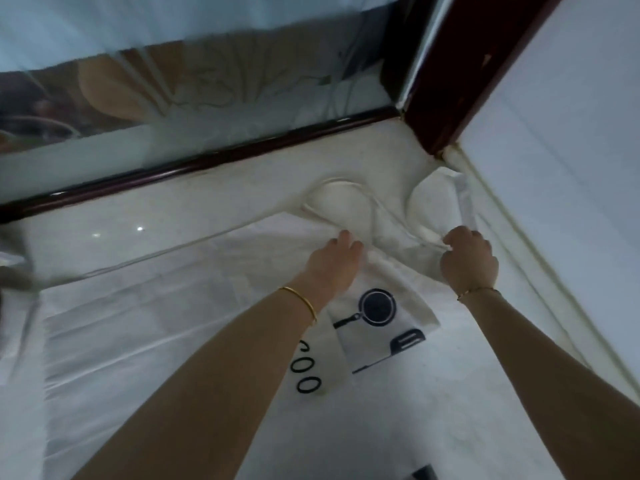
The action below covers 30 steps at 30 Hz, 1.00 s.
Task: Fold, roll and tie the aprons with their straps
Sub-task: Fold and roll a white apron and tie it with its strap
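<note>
We find the apron (388, 271) spread flat, with its top toward the far corner. The left hand (334, 258) presses the cloth with its fingers extended, and the right hand (469, 259) pinches a strap (426, 234). We judge that folding has barely begun and the straps need gathering inward next. The dark frame (207, 161) and the wall (554, 168) crowd the far and right sides, so open room lies to the left.

White apron (391, 268) carries black printed letters (306, 374), running sideways: two O's, curved fragment above, possibly C; word incomplete. Alongside, dark frying-pan pictogram (375, 308) and spatula pictogram (403, 342).
</note>
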Available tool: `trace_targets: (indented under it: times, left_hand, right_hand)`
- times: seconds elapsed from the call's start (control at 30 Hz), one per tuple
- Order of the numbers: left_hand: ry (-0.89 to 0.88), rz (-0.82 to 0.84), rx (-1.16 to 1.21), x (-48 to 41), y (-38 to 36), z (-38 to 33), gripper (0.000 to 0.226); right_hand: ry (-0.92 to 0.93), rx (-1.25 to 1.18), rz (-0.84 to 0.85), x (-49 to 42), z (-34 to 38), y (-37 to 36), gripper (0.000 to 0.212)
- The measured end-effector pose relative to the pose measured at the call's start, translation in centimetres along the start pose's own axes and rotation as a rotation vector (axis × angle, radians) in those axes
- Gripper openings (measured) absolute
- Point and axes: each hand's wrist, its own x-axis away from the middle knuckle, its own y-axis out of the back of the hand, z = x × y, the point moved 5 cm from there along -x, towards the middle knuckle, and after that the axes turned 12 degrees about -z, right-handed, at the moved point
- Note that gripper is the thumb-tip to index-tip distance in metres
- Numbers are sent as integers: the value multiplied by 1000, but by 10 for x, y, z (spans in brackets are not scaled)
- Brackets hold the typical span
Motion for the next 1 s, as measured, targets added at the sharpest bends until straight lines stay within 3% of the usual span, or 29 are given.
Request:
trace_targets:
  times: [0.17, 0.3, 0.43, 0.63, 0.7, 0.8, 0.9, 1.0]
  left_hand:
    - [18, 33, -66, -20, -16, -20, 51]
    - [81, 97, -95, -28, -17, -20, 67]
    - [114, 183, -175, -30, -15, -19, 72]
    - [115, 293, -226, -28, -17, -22, 74]
    - [95, 315, -234, -28, -19, -24, 76]
    - [67, 321, -209, -28, -17, -20, 73]
    - [61, 283, -56, -33, -9, -12, 51]
    - [142, 15, -23, -48, 14, 10, 34]
  right_hand:
    - [-44, 66, 126, -17, -41, -9, 37]
    - [-135, 119, 281, -27, -57, -21, 47]
    - [-31, 200, 326, -30, -64, -18, 8]
    - [5, 494, 419, -19, -103, 11, 30]
    - [101, 435, 328, -17, -82, 14, 41]
    - [352, 113, 205, -25, -16, 11, 29]
    - [448, -155, 322, -33, 49, -16, 29]
    - [400, -227, 396, -35, 89, -42, 32]
